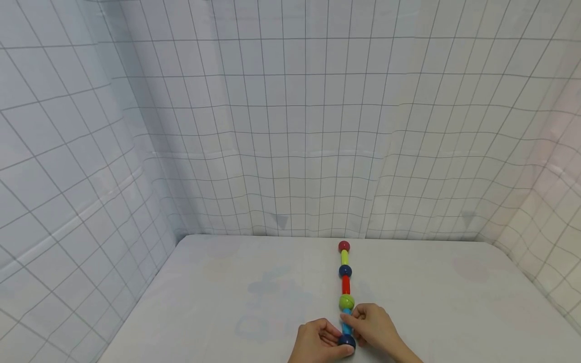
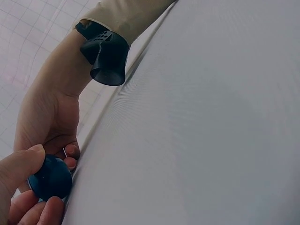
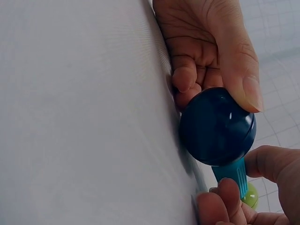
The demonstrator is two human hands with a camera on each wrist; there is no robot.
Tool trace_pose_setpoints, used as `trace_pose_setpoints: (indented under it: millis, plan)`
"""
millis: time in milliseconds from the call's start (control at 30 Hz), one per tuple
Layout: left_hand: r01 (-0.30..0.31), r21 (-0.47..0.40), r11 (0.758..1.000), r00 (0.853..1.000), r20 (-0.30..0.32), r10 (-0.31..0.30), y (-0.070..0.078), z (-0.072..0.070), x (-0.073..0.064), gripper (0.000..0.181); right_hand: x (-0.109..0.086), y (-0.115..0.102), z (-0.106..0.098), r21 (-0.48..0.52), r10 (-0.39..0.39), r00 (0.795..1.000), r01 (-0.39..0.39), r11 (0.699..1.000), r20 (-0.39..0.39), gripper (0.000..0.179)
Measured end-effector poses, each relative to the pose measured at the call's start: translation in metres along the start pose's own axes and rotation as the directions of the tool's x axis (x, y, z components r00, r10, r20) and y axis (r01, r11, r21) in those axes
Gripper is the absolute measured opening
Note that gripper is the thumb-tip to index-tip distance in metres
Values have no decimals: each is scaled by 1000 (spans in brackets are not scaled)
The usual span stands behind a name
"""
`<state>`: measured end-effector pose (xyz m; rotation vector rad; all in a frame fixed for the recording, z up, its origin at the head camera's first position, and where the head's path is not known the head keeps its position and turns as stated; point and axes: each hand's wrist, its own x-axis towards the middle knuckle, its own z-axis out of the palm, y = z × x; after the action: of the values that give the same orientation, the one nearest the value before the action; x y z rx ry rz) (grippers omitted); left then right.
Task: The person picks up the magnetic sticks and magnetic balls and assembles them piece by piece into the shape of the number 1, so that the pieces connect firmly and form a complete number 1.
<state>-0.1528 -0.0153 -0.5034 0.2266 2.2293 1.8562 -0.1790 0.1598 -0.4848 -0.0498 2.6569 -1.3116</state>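
Observation:
A straight chain of balls and rods lies on the white table, running away from me. At its near end is a dark blue ball [image 1: 347,342], pinched between the thumb and fingers of my left hand [image 1: 316,341]. My right hand [image 1: 374,327] pinches the light blue rod [image 1: 347,322] that joins this ball to a green ball [image 1: 347,302]. Beyond follow a red rod [image 1: 346,285], another dark blue ball [image 1: 345,271], a yellow-green rod [image 1: 345,257] and a red ball [image 1: 344,246] at the far end. In the right wrist view the near ball [image 3: 218,126] sits against the light blue rod [image 3: 230,176].
The white cloth-covered table [image 1: 204,292] extends to both sides of the chain. White curtains with a dark grid [image 1: 295,126] hang behind it and along both sides. A black wrist camera [image 2: 108,61] is strapped to the right forearm.

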Motion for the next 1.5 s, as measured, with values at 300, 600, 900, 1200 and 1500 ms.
trace_pose_setpoints:
  millis: [300, 600, 900, 1200, 1500]
  plan:
    - [-15, 9, 1000, 1000, 19, 15, -1, 0, 1, 27, 1, 2, 0, -2, -26, 1000, 26, 1000, -1, 36]
    - [-9, 38, 999, 1000, 12, 9, 1, 1, 1, 28, 1, 1, 0, -5, -19, 1000, 19, 1000, -13, 37]
    - [-14, 56, 998, 1000, 4, 14, 1, 1, 1, 29, 1, 1, 1, -12, -4, 1000, 4, 1000, -19, 38]
    - [-25, 48, 999, 1000, 6, 24, -7, 5, -5, 29, -5, 8, 4, -8, -15, 1000, 15, 1000, -9, 39]
    - [-153, 76, 985, 988, 4, 153, -7, -1, 6, 28, 5, 3, 1, 9, -81, 996, 81, 997, -37, 39]
